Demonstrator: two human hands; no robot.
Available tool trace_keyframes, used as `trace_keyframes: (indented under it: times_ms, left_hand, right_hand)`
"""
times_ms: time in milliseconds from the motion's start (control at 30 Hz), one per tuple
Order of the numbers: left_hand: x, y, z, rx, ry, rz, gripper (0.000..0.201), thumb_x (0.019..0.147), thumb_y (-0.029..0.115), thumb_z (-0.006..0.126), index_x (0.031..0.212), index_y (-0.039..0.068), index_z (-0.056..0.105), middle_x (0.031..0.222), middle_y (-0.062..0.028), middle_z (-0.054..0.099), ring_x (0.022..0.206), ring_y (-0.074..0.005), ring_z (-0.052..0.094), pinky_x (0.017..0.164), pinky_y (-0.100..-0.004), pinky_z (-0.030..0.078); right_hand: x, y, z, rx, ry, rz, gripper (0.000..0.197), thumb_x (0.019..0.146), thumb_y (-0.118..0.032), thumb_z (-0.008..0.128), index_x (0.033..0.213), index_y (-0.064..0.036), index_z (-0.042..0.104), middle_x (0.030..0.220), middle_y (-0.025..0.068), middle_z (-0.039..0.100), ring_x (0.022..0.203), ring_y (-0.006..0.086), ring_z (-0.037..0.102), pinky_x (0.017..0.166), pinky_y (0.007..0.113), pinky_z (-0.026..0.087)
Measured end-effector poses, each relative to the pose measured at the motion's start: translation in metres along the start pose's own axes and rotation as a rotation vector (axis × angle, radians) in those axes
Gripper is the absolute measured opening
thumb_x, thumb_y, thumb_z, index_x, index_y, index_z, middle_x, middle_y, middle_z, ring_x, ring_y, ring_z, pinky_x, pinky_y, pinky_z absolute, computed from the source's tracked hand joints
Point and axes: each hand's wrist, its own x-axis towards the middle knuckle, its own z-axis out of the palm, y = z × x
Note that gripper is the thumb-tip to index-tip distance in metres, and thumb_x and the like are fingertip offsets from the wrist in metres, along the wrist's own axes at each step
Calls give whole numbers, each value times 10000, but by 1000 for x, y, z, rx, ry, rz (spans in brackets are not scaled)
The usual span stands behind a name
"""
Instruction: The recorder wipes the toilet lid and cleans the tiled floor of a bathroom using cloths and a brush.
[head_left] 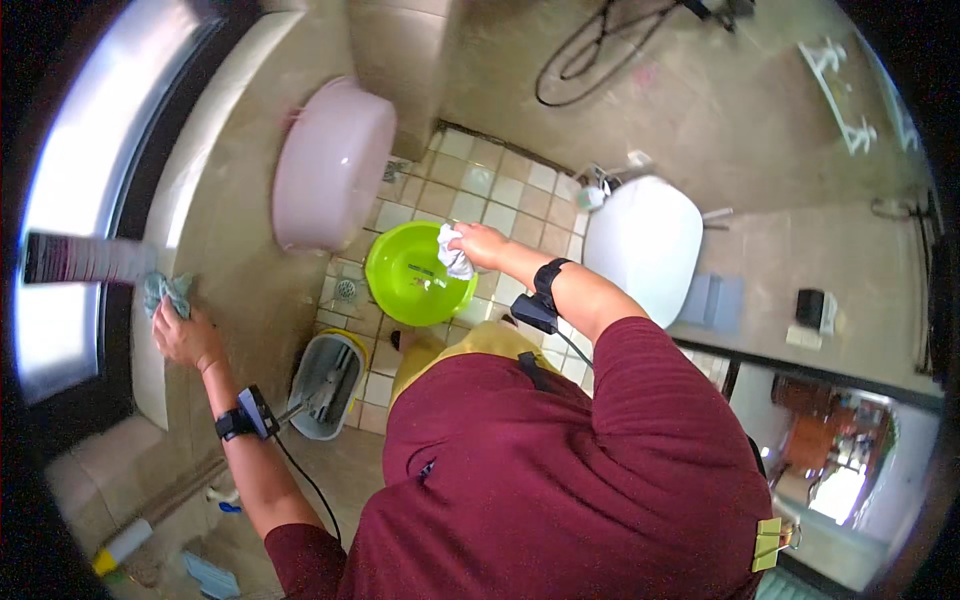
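Observation:
At the left, my left hand (188,338) has its fingers on a crumpled grey-green cloth (168,292), held against the pale ledge (160,215) below the window. Beside that cloth stands a tall striped object (85,258), dark at one end and pinkish at the other; its kind is unclear. In the middle, a bunched white cloth (455,252) is gripped in my right hand (481,246). It hangs over the right rim of a bright green basin (388,285). Water seems to glint inside the basin on the tiled floor.
A large pink tub (330,165) leans by the left wall. Nearer me is a grey bucket with a yellow rim (330,385). The white toilet (642,245) stands at the right. A floor drain (345,289) lies left of the basin. A black hose (560,75) hangs on the far wall.

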Motion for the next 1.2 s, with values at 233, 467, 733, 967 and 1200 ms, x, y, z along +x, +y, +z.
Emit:
trace_keyframes:
  times_ms: [233,467,733,967,1200]
  left_hand:
    - [-71,94,38,-483,-408,-34,383,699,70,634,1075,58,562,1018,-123,583,956,-310,540,821,-392,430]
    - [-136,235,21,-892,-963,-28,385,774,113,614,1142,30,538,1088,-167,591,990,-288,574,840,-354,436]
    - [-179,425,-21,-930,-1183,190,407,776,202,621,1138,33,545,1036,-189,606,953,-295,588,829,-354,442]
    - [-216,582,-51,-855,-1258,587,442,785,315,587,1156,82,531,1041,-220,590,981,-363,560,841,-390,437]
    - [-246,686,-89,-890,-1316,775,393,785,286,580,1145,134,541,1060,-168,591,989,-342,555,834,-386,446]
  right_hand:
    - [-111,63,26,227,-26,363,249,802,-181,494,1006,-212,635,1127,107,515,1015,311,526,868,368,435]
    - [-235,145,56,438,108,699,407,743,-54,508,1119,-195,579,1153,157,501,997,325,531,847,373,445]
    - [-376,229,44,519,496,1020,401,830,-261,503,1184,-73,491,1025,203,582,930,366,554,800,416,439]
    - [-472,285,12,858,929,1173,528,861,-387,477,1220,-1,444,1095,240,557,1027,371,529,889,365,402]
    - [-525,328,7,865,1072,1374,596,838,-428,511,1271,-32,407,1109,241,545,1068,353,508,891,375,401]
